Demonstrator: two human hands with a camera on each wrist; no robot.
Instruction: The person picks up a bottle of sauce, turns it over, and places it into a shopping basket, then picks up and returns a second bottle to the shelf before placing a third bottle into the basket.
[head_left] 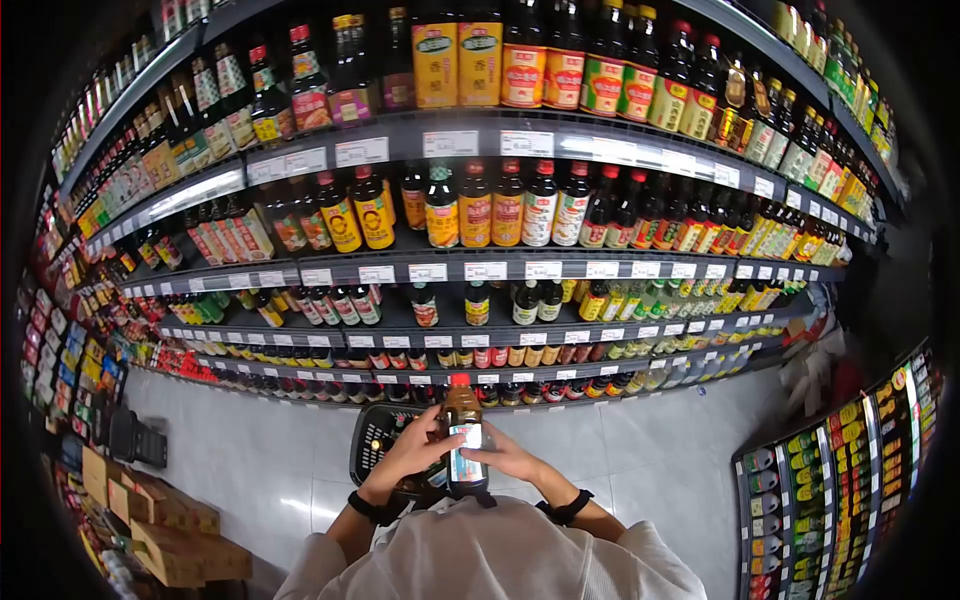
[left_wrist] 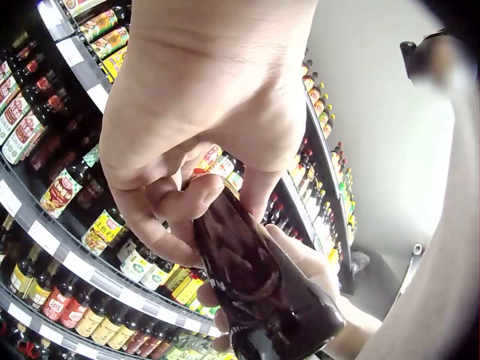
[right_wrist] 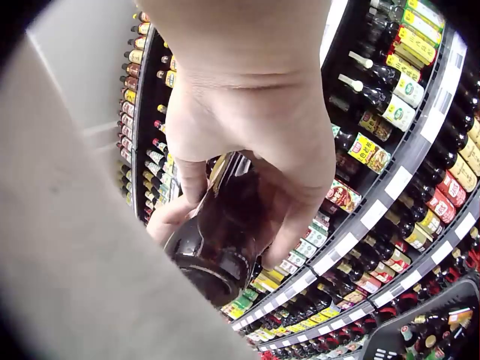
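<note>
Store shelving [head_left: 488, 145] spans the upper frame. Lower left: cardboard boxes [head_left: 165, 555]. Lower centre, left to right: black basket [head_left: 357, 458]; left hand [head_left: 418, 449], fingers grasping 1 red-capped bottle [head_left: 464, 412]; right hand [head_left: 508, 458], fingers clasping the same bottle's other side. Lower right: stocked rack [head_left: 830, 480].

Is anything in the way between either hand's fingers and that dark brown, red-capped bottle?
Nothing visible: the bare left fingers and bare right fingers grip the dark brown, red-capped bottle directly.

Bottle label [head_left: 465, 436] unreadable, shelf price tags [head_left: 450, 144] too small to read
</note>
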